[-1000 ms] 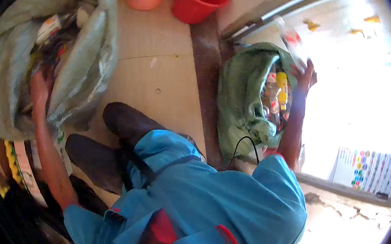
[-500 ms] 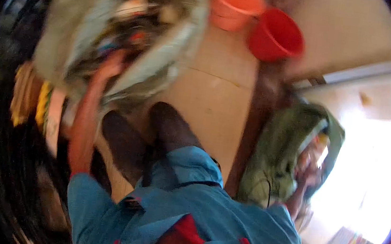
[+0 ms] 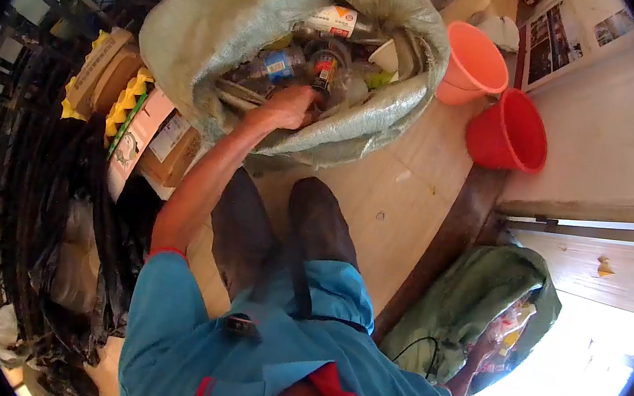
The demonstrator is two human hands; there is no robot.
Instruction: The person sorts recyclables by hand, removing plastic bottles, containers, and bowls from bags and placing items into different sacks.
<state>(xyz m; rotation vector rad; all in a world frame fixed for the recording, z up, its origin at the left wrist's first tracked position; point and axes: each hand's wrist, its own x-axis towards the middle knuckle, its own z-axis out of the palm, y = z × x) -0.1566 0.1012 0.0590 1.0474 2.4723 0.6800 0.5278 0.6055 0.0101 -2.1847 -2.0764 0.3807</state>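
A large pale woven sack gapes at the upper left, filled with several plastic bottles and other waste. My left hand is inside its mouth, fingers curled round the lower end of a dark plastic bottle with a red and yellow label. Beside that lies a clear bottle with a blue label, and behind it a bottle with a white and orange label. At the lower right, my right hand reaches into the opening of a green sack among clear plastic pieces; its fingers are hidden.
An orange bucket and a red bucket stand by the wall at the upper right. Cardboard boxes, yellow-edged pieces and black racks line the left. Bright light washes out the lower right.
The view has shifted and steadied, so the sacks and buckets sit further right or lower. My left hand stays in the pale sack, my right at the green one.
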